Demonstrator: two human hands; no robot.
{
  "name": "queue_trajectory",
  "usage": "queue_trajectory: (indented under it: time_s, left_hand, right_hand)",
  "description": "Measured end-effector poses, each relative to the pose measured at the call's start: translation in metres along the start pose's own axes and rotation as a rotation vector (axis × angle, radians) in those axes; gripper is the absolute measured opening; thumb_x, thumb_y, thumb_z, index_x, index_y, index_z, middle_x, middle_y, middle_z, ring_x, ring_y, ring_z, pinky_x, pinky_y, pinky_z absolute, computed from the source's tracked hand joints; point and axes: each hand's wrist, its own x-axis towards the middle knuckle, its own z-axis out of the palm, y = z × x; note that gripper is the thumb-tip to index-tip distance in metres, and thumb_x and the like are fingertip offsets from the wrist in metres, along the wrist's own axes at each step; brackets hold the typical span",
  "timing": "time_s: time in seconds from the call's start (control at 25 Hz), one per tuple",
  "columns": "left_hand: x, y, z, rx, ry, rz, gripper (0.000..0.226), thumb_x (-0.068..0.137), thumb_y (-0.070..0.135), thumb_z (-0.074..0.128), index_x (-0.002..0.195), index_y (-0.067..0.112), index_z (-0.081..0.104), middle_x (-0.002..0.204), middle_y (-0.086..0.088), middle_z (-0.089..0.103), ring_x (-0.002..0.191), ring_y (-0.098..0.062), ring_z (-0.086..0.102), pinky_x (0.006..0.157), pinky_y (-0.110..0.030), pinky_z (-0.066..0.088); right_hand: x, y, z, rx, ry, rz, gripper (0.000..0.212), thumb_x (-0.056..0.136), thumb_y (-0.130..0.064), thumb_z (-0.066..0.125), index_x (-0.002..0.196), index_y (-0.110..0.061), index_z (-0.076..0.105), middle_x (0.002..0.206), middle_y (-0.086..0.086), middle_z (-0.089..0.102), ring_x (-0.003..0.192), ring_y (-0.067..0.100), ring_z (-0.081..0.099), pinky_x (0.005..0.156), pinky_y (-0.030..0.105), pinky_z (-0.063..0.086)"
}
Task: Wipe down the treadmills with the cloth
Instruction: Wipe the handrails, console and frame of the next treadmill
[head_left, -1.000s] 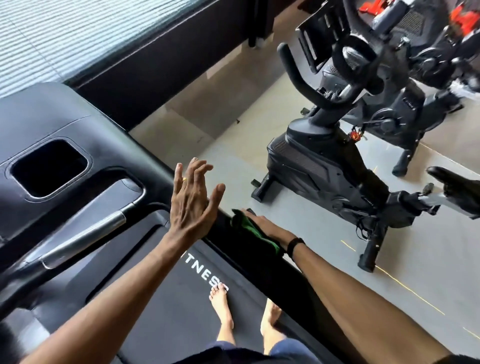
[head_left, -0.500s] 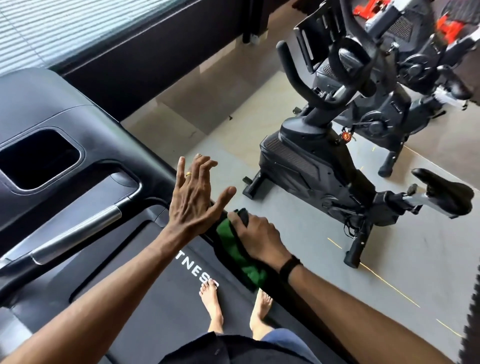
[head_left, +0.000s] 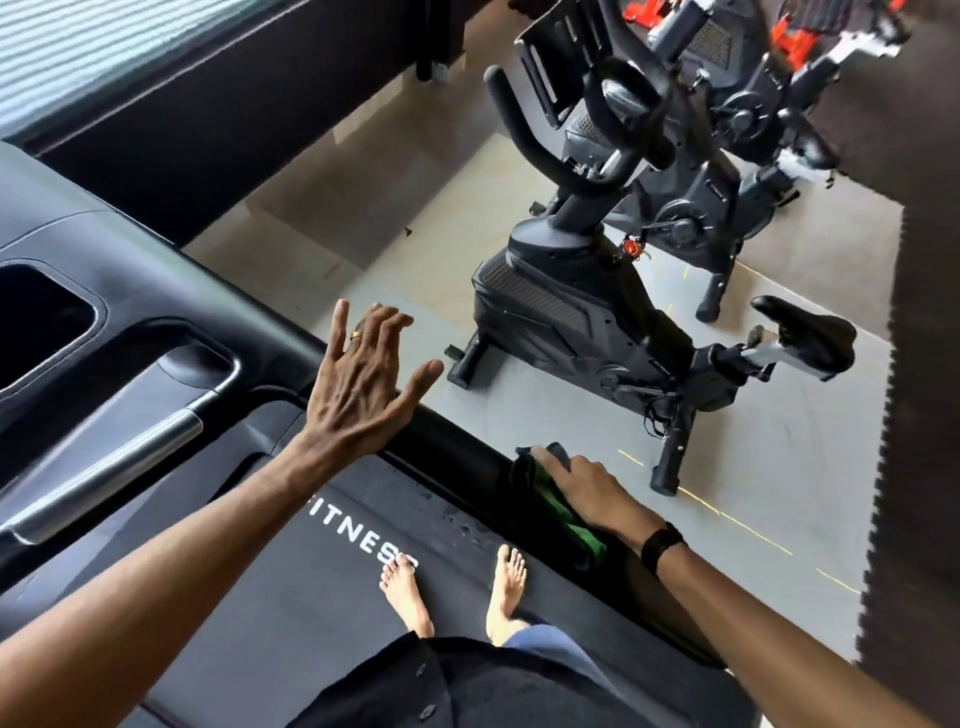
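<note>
I stand barefoot on a black treadmill belt (head_left: 291, 587) marked FITNESS. My right hand (head_left: 582, 483) lies flat on a dark green cloth (head_left: 558, 512) and presses it against the treadmill's black right side rail (head_left: 457, 452). My left hand (head_left: 363, 384) hovers in the air above the front of the belt, fingers spread, holding nothing. The treadmill console (head_left: 93, 332) with its silver handle fills the left side.
A black exercise bike (head_left: 587, 322) stands on the grey floor just right of the rail, its saddle (head_left: 805, 327) pointing right. More bikes stand behind it. A dark foam mat (head_left: 924, 415) borders the far right. A dark wall and a blind run along the top left.
My right hand has slid the cloth back along the side rail toward me. My left hand stays raised with fingers spread. The camera has tilted a little.
</note>
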Motion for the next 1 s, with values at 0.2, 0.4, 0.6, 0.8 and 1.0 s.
queue_trajectory:
  time_s: [0.2,0.4,0.6,0.8,1.0]
  left_hand:
    - [0.002,0.003,-0.002,-0.055,0.021,0.100,0.084,0.094,0.072,0.017,0.136,0.005,0.044,0.139,-0.014,0.050,0.134,-0.027,0.048,0.125,-0.051,0.000]
    - [-0.006,0.016,-0.007,-0.119,0.016,0.191,0.080,0.095,0.066,0.025,0.141,0.002,0.038,0.148,-0.020,0.042,0.132,-0.028,0.050,0.124,-0.051,0.001]
    - [-0.012,0.055,0.002,-0.138,-0.034,0.288,0.075,0.097,0.062,0.028,0.146,0.005,0.032,0.152,-0.018,0.036,0.138,-0.024,0.045,0.124,-0.052,0.002]
    - [-0.019,0.063,0.020,-0.091,-0.104,0.274,0.079,0.098,0.066,0.016,0.149,0.005,0.027,0.154,-0.021,0.033,0.144,-0.026,0.037,0.123,-0.052,-0.004]
    - [-0.017,0.064,0.023,-0.094,-0.118,0.273,0.082,0.096,0.069,0.014,0.151,0.009,0.023,0.155,-0.019,0.032,0.146,-0.026,0.032,0.120,-0.059,-0.010]
  right_hand:
    - [-0.050,-0.065,0.034,-0.249,0.343,-0.230,0.088,0.089,-0.074,-0.002,0.125,-0.017,0.055,0.122,0.017,0.059,0.113,0.039,0.055,0.097,0.049,0.040]
    - [0.006,-0.082,0.008,0.140,0.018,-0.156,0.072,0.092,-0.071,0.040,0.122,-0.010,0.063,0.128,0.018,0.062,0.115,0.032,0.059,0.091,0.037,0.042]
    - [0.006,-0.009,-0.003,0.136,-0.053,-0.032,0.105,0.064,-0.098,0.035,0.118,-0.013,0.063,0.110,0.008,0.065,0.099,0.024,0.063,0.077,0.034,0.041]
    - [-0.043,0.030,0.011,-0.069,0.252,0.000,0.068,0.093,-0.072,0.030,0.092,-0.012,0.060,0.100,0.017,0.067,0.099,0.036,0.062,0.081,0.039,0.045]
    - [-0.072,-0.024,0.042,-0.280,0.490,-0.188,0.078,0.087,-0.077,0.010,0.119,-0.020,0.054,0.116,0.007,0.060,0.109,0.031,0.058,0.095,0.045,0.042]
